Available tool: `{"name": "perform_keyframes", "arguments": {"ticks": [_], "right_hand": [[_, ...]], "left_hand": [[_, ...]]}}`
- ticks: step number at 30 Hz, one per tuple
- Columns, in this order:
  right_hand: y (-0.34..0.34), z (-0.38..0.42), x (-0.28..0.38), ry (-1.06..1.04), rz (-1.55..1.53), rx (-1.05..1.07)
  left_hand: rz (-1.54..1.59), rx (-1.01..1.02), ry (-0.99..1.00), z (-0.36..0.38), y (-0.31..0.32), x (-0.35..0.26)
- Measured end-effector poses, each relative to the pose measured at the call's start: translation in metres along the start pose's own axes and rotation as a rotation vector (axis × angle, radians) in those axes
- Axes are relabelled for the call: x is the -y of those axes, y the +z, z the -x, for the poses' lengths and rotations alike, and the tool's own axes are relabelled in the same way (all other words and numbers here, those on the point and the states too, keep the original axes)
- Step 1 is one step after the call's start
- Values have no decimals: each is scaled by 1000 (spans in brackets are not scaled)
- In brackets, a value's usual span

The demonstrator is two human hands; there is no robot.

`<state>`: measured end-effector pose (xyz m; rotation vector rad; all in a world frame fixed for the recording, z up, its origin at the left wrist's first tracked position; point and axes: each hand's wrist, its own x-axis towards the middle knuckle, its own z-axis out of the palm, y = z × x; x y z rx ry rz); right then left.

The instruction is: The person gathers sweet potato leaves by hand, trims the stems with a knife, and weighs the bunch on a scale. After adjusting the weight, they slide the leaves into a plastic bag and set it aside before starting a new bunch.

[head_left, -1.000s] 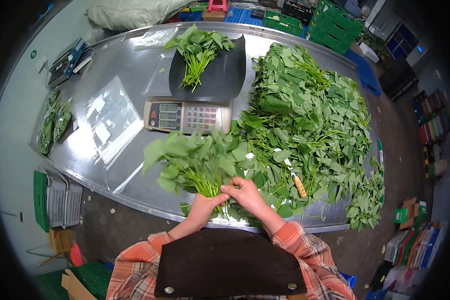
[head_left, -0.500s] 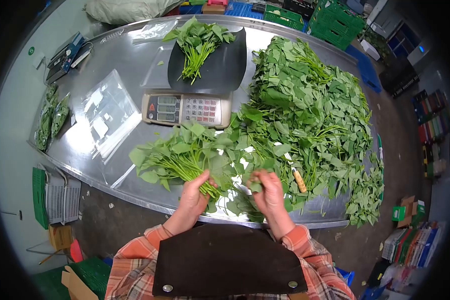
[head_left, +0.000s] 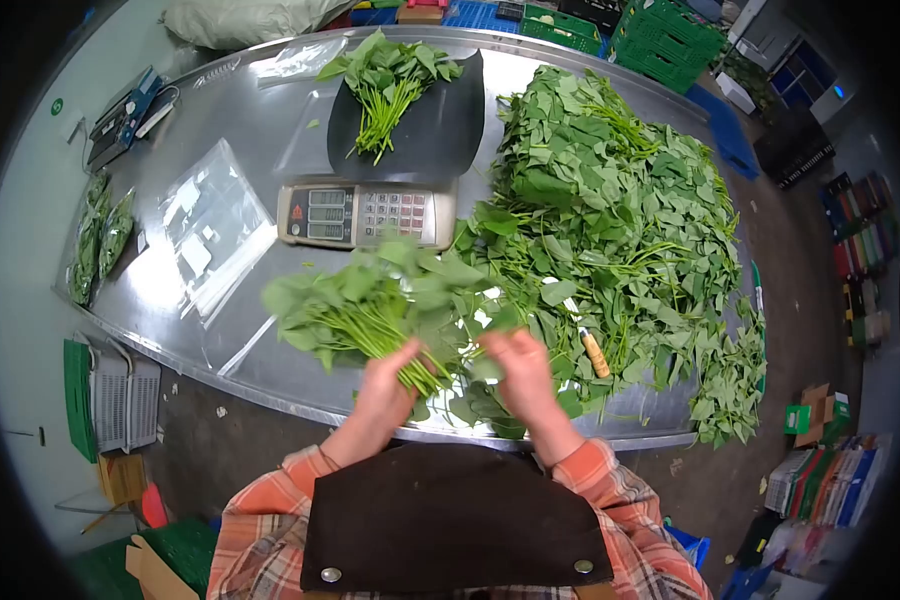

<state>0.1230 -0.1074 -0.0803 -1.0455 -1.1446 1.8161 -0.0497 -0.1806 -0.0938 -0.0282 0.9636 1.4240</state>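
My left hand is closed around the stems of a bunch of leafy greens, whose leaves fan out up and to the left. Just to the right, my right hand pinches a green leaf, blurred by motion. Loose leaves lie on the metal table under and between my hands. A large heap of the same greens covers the right side. A knife with a wooden handle lies on the heap's near edge. Beyond my hands stands a scale, with another bunch on its dark pan.
Clear plastic bags lie flat on the metal table at left. Filled bags of greens sit by its left edge, near a blue-black device. Green crates are stacked past the far right corner.
My right hand has moved slightly left and up, toward the bunch. The bunch's leaves have shifted a little while my left hand keeps its grip on the stems.
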Motion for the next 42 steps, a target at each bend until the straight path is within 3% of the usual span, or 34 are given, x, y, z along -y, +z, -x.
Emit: {"name": "perform_keyframes", "arguments": {"ticks": [1, 3, 6, 9, 11, 13, 14, 17, 18, 21, 22, 26, 29, 32, 36, 40, 42], "right_hand": [[-13, -8, -2, -136, -345, -15], [-33, -14, 45, 32, -691, -28], [-68, -18, -21, 104, 676, -59], [-52, 7, -76, -65, 1397, 211], [-52, 10, -88, -148, 1384, 192], [-57, -2, -60, -42, 1015, 72], [-59, -6, -46, 70, 620, -28], [-43, -3, 23, -19, 172, -69], [-44, -4, 21, -86, 253, -71], [-18, 3, 27, -404, 973, -51], [-9, 3, 20, -513, 993, 7], [11, 14, -10, -535, 1132, 247], [8, 12, -18, -317, 844, 315], [4, 9, -28, 310, 195, 313], [18, 27, -21, -346, 440, 283], [20, 26, -21, -65, -28, 392], [22, 12, -24, 87, 99, 246]], "left_hand": [[34, -60, 60, -2, -5, -3], [91, -166, 180, 3, 8, -20], [97, 29, 223, -9, -29, -19], [113, 54, 208, -10, -24, -25], [117, 70, 243, -8, -26, -31], [130, 69, 287, -4, -30, -36], [140, 63, 311, -2, -31, -39], [87, 82, 317, 3, -28, -36], [36, 76, 293, 8, -21, -30], [-109, 67, 235, 19, 5, -5], [-118, 47, 229, 19, 15, 7], [-206, 80, 200, 13, 13, 30], [-184, 20, 155, 11, 2, 29], [-164, -19, 131, 12, 2, 26], [-33, -26, 114, -1, -7, 16], [-78, -7, 90, -3, -18, 6], [-181, 62, 101, 3, -14, 1]]}}
